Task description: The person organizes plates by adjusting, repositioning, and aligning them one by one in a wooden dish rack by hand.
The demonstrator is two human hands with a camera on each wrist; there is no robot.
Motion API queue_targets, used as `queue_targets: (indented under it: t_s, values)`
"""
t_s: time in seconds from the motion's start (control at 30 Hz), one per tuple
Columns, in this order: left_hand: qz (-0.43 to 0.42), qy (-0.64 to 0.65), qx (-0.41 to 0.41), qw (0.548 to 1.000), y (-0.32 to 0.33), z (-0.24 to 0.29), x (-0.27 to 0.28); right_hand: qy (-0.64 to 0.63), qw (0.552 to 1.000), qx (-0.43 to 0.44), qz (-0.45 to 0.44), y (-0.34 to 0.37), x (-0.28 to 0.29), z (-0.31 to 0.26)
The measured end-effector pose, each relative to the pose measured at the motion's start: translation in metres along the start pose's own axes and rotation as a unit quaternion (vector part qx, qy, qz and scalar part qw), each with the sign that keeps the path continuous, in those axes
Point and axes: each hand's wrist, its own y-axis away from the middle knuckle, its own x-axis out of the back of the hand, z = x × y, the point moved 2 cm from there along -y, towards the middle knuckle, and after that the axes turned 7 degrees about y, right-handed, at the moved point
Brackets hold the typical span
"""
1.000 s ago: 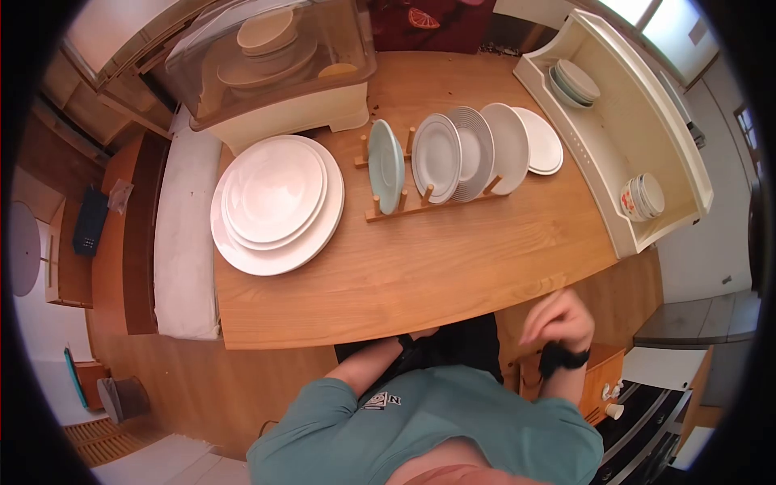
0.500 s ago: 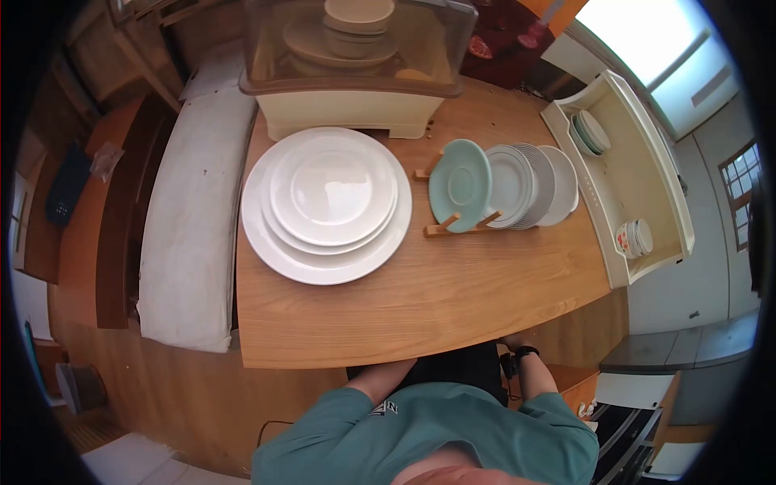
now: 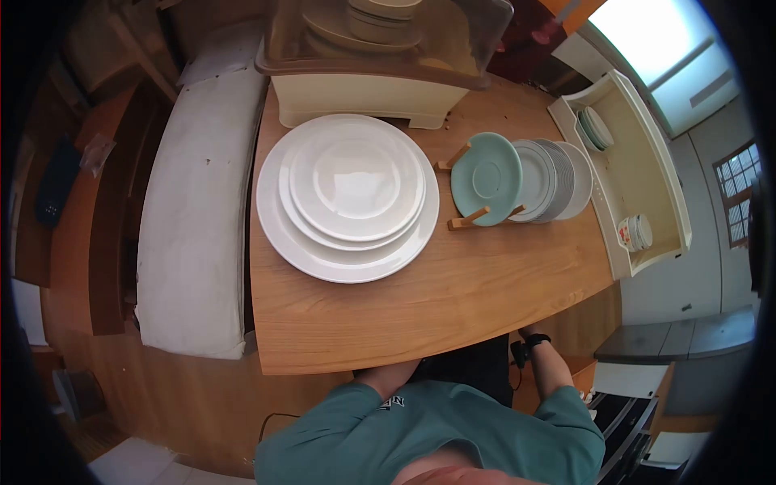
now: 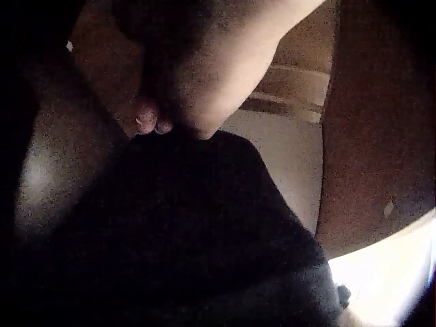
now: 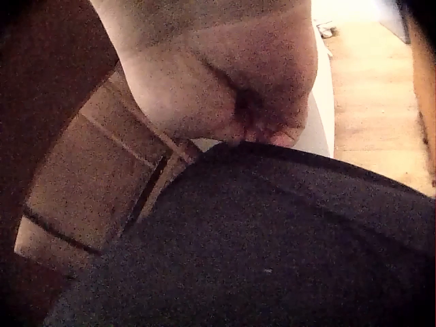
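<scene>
Both hands are low at the person's lap, mostly hidden under the table's front edge in the head view. In the left wrist view the left hand rests on the dark trousers, with a few fingertips showing in shadow. The right hand lies on the dark trouser leg, its fingers loosely curled and holding nothing visible. On the table, a stack of white plates is at the left. Beside it, a wooden rack holds a green plate and several white and grey plates upright.
A cream dish box with a transparent brown lid holds bowls and plates at the back. Along the right edge stands a cream shelf with small plates and bowls. A white padded bench borders the table's left side.
The right hand has dropped from beside the table's front right edge to the lap. The head view has turned left, so the plates and rack appear farther right. The dishes stay in place.
</scene>
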Motion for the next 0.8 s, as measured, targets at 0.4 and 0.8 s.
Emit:
queue_targets:
  t_s: [0.4,0.8]
  values:
    - [-0.331,-0.065,0.226,0.914,0.015,0.059,-0.029,-0.161,0.965,-0.141,-0.152,0.08,0.063,-0.064]
    - [-0.267,0.08,0.107,0.955,0.018,0.079,-0.05,-0.108,0.98,0.1,-0.131,0.15,0.136,-0.196]
